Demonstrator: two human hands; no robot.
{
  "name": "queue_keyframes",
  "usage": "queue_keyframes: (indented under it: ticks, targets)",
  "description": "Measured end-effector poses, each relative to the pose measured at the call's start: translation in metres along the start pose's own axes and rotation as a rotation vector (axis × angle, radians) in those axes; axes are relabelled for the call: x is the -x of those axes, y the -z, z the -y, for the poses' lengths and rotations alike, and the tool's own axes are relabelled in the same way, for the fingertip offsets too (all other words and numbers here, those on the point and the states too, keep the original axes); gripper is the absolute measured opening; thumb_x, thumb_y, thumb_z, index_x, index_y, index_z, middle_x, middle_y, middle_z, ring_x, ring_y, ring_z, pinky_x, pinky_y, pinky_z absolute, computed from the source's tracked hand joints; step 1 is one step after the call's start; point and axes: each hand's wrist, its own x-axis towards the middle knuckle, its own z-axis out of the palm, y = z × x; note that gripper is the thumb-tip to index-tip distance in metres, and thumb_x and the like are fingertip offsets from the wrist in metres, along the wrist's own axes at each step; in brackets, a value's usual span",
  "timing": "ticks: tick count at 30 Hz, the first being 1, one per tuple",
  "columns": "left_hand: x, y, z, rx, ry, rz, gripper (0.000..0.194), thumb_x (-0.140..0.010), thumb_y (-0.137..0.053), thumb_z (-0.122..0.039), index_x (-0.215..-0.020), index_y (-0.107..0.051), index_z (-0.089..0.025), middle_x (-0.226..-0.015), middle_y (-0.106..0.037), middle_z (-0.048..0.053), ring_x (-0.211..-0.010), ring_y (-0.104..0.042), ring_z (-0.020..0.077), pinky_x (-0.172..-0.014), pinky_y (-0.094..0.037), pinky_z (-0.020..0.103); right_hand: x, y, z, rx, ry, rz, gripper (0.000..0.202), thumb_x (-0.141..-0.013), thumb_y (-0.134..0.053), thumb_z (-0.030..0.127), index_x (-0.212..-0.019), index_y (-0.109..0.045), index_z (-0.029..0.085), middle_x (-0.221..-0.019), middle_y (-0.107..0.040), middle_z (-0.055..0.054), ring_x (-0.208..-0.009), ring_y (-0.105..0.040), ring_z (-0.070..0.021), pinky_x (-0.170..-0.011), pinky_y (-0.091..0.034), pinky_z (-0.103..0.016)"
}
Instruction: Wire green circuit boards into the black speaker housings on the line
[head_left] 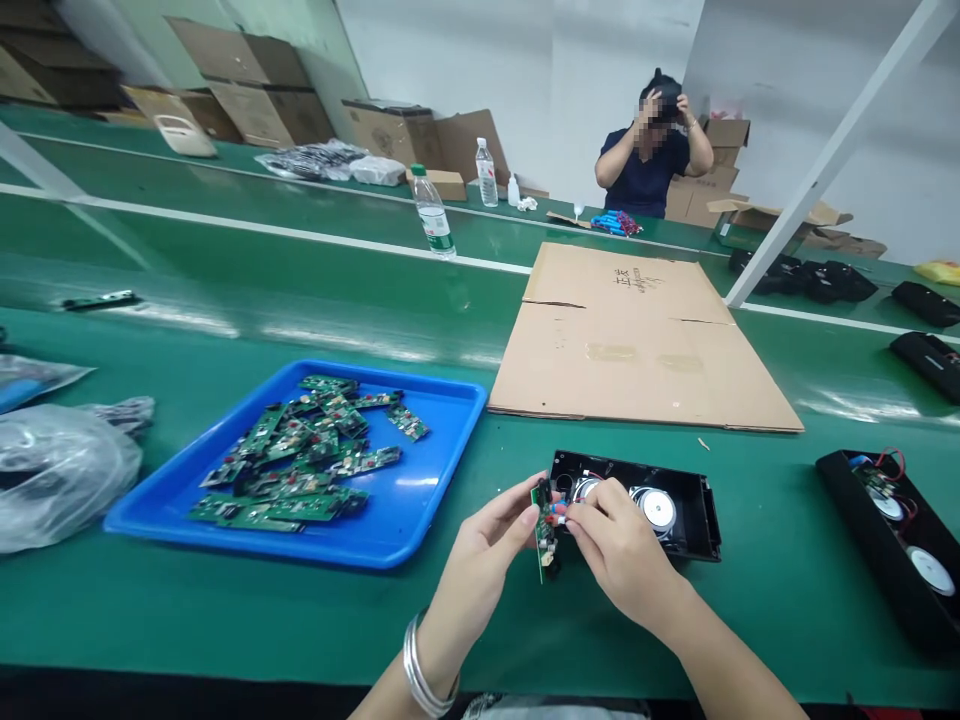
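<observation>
Between thumb and fingers, my left hand (491,545) holds a green circuit board (541,535) upright on its edge. My right hand (619,545) pinches a small connector with thin wires (559,514) against the board's face. Behind both hands lies an open black speaker housing (694,510), with a round white-centred speaker (656,510) showing and a second one partly hidden by my right fingers. A blue tray (442,480) at the left bears a heap of green circuit boards (300,450).
A flat cardboard sheet (637,350) lies beyond the housing. Another open black housing (877,530) is at the right. Plastic bags (60,470) lie at the far left. A bottle (433,215) stands behind the tray. Across the bench is a person (649,160), hands raised to the head.
</observation>
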Motion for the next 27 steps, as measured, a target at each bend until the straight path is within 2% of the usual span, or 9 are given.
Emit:
queue_keyframes:
  ticks: [6,11,18,23,27]
  targets:
    - [0.002,0.000,-0.003,-0.028,0.003,0.084,0.049,-0.067,-0.071,-0.044,-0.108,-0.067,-0.020,-0.083,-0.070,0.006,-0.075,-0.059,0.0195,-0.067,-0.051,0.028,-0.003,-0.001,0.002,0.108,0.043,-0.022,0.033,-0.094,-0.034,0.015,-0.070,-0.057,0.014,-0.067,-0.043,-0.003,-0.064,-0.039,-0.0137,-0.054,-0.037,-0.024]
    - [0.000,0.003,-0.002,-0.072,-0.024,0.109,0.049,-0.071,-0.067,-0.044,-0.113,-0.064,-0.018,-0.100,-0.070,0.009,-0.082,-0.061,0.0215,-0.068,-0.052,0.028,-0.003,0.001,0.002,0.130,0.060,-0.014,0.034,-0.095,-0.033,0.016,-0.070,-0.057,0.014,-0.068,-0.043,-0.003,-0.062,-0.039,-0.0131,-0.054,-0.036,-0.024]
    - [0.004,0.000,-0.005,-0.159,-0.100,0.118,0.039,-0.073,-0.065,-0.035,-0.111,-0.066,-0.022,-0.105,-0.070,0.006,-0.094,-0.064,0.0241,-0.082,-0.053,0.031,-0.003,-0.001,0.003,0.215,0.082,-0.005,0.033,-0.094,-0.036,0.014,-0.069,-0.058,0.014,-0.067,-0.043,-0.003,-0.061,-0.039,-0.0141,-0.055,-0.035,-0.026]
    - [0.010,-0.001,-0.008,-0.281,-0.227,0.080,0.034,-0.074,-0.064,-0.030,-0.107,-0.067,-0.026,-0.106,-0.070,0.005,-0.089,-0.065,0.0241,-0.073,-0.056,0.030,0.001,-0.003,0.004,0.267,0.173,-0.031,0.030,-0.092,-0.035,0.008,-0.077,-0.061,0.011,-0.068,-0.048,-0.006,-0.063,-0.039,-0.0163,-0.056,-0.035,-0.029]
    - [0.011,0.002,-0.008,-0.329,-0.273,0.120,0.030,-0.075,-0.063,-0.028,-0.105,-0.069,-0.028,-0.102,-0.071,0.006,-0.083,-0.065,0.0229,-0.067,-0.056,0.028,0.005,-0.005,0.001,0.234,0.224,-0.044,0.027,-0.090,-0.036,0.004,-0.082,-0.062,0.007,-0.067,-0.051,-0.007,-0.064,-0.040,-0.0172,-0.056,-0.036,-0.030]
